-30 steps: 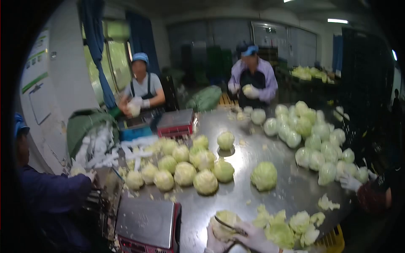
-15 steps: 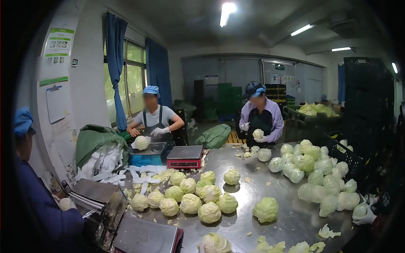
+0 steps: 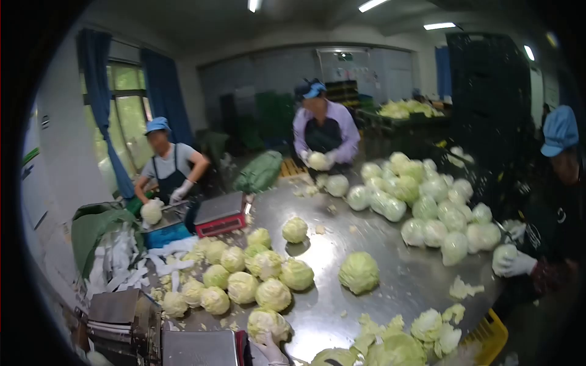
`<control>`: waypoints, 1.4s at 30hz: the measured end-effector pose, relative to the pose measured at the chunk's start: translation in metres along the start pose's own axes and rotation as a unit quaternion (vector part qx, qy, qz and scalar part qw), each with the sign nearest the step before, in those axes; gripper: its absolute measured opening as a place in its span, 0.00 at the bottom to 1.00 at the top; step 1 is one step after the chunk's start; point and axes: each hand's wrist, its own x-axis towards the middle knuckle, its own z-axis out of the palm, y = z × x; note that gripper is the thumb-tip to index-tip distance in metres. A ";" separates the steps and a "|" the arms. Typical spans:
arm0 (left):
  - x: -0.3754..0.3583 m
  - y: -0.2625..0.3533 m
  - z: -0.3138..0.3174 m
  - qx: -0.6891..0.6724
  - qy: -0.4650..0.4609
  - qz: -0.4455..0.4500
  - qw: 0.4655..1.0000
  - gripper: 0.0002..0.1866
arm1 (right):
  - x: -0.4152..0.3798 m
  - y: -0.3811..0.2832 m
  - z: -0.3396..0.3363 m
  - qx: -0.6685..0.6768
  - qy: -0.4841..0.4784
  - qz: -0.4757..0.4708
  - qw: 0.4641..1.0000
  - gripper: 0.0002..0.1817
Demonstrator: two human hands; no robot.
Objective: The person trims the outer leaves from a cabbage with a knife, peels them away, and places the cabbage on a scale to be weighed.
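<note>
Wide-angle view of a dim room — straight lines bow and the corners fall to black. Illumination: ceiling tubes [image 3: 438,26], with daylight at the window [image 3: 125,116]. Glare whitens the middle of the metal desk [image 3: 317,259]; soft shadows lie beside the cabbages [image 3: 358,272]. Slight blur softens the whole scene — the dark right side holds little detail.

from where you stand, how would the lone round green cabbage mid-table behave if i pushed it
The round green cabbage would likely roll, being rounded with nothing touching its sides. It should feel fairly stiff, since its leaves wrap closely into a ball. The shiny metal table looks smooth, so it might slide a little too.
</note>
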 end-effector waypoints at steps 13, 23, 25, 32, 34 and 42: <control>-0.121 -0.090 0.000 0.589 -0.492 0.263 0.585 0.51 | 0.082 -0.058 -0.134 -0.515 0.170 0.029 0.839 0.20; -0.218 -0.131 0.043 0.205 -0.800 -0.062 0.560 0.38 | -0.133 0.009 -0.215 -0.462 0.355 0.088 0.808 0.08; -0.183 -0.113 0.099 0.260 -0.719 0.165 0.623 0.34 | -0.170 0.018 -0.226 -0.442 0.371 0.132 0.806 0.09; -0.031 -0.120 0.266 0.591 -0.451 0.373 0.555 0.71 | -0.133 -0.015 -0.195 -0.250 0.590 0.083 0.763 0.11; 0.000 -0.146 0.274 0.522 -0.495 0.377 0.583 0.68 | -0.103 -0.043 -0.180 -0.247 0.529 0.086 0.807 0.11; -0.002 -0.109 0.197 0.368 -0.397 0.183 0.821 0.61 | -0.029 -0.029 -0.134 0.011 0.430 0.049 0.901 0.16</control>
